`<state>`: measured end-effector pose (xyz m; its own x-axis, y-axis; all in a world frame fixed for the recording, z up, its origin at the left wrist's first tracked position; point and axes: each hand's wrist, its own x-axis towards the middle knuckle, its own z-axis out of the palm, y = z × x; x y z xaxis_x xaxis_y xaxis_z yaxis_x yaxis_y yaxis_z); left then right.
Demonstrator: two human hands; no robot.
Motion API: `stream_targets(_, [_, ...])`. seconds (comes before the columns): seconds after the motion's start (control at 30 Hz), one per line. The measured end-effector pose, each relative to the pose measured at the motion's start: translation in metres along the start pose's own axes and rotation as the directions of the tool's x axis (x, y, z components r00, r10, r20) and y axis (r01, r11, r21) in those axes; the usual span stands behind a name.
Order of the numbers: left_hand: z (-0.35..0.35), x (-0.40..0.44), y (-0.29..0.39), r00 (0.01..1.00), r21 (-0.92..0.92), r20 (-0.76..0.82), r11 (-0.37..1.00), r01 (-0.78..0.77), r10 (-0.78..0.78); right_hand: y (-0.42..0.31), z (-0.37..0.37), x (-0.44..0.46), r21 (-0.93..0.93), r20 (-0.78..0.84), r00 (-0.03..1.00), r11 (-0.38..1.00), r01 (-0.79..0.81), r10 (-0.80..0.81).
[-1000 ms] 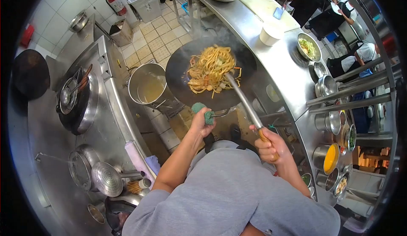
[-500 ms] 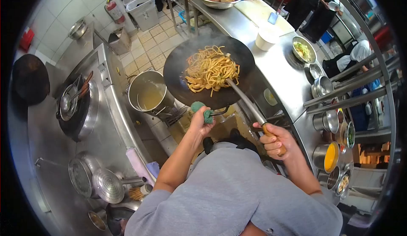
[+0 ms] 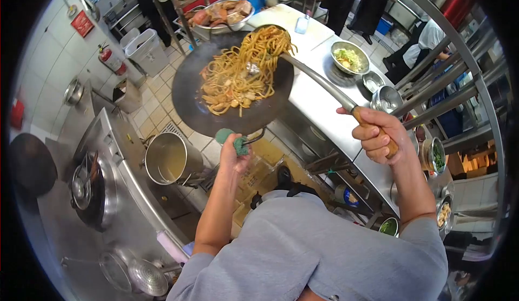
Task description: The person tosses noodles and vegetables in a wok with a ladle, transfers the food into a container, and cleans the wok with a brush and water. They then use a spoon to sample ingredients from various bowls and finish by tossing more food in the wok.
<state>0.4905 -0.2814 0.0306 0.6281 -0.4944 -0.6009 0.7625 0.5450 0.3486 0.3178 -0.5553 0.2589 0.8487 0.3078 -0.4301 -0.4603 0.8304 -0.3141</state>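
Observation:
My left hand (image 3: 233,159) is closed around the handle of a dark wok (image 3: 186,82), with a folded green cloth (image 3: 223,135) in the grip. The wok is held up over the floor, beside the steel counter. Cooked noodles (image 3: 232,82) with small pale pieces lie in it. In my right hand (image 3: 381,134) is the wooden handle of a long metal ladle (image 3: 319,78). Its head is at the wok's far right rim, largely covered by a heap of noodles (image 3: 265,41). Strands hang from that heap to the noodles below.
A steel pot of cloudy liquid (image 3: 167,160) stands left of the wok, beside the stove (image 3: 135,176). The counter (image 3: 324,112) holds a bowl of shredded greens (image 3: 350,58) and a large bowl of cooked meat (image 3: 219,14). Metal rails (image 3: 470,58) run along the right. Other people stand beyond.
The wok has moved left in view. My right hand and the ladle have risen, lifting a clump of noodles to the far right rim. The white tub on the counter no longer shows.

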Motion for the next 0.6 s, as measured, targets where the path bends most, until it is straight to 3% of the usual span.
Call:
stream_targets(0.07, [0.010,0.013,0.000,0.990,0.037,-0.078,0.992,-0.117,0.120,-0.020,-0.011,-0.002,-0.010,0.023,1.000,1.000,0.009,-0.009])
stream_targets(0.2, [0.033,0.028,0.002,0.979,0.009,-0.108,0.985,-0.173,0.173,-0.059,-0.036,-0.002,-0.064,0.001,0.994,0.992,0.105,-0.105])
stream_targets(0.27, [0.050,0.027,0.001,0.954,0.050,-0.228,0.981,-0.189,0.196,-0.077,-0.049,-0.001,-0.129,-0.017,0.991,0.983,0.131,-0.134])
stream_targets(0.33, [0.041,0.036,0.006,0.985,0.023,-0.077,0.988,-0.150,0.152,-0.089,-0.062,0.000,-0.134,-0.031,0.990,0.982,0.135,-0.140])
stream_targets(0.47, [0.058,0.033,0.003,0.969,0.023,-0.178,0.986,-0.168,0.169,-0.105,-0.085,0.006,-0.185,-0.083,0.983,0.972,0.144,-0.162])
stream_targets(0.6, [0.065,0.028,0.000,0.968,0.019,-0.162,0.982,-0.190,0.190,-0.109,-0.108,0.014,-0.181,-0.086,0.986,0.975,0.126,-0.143])
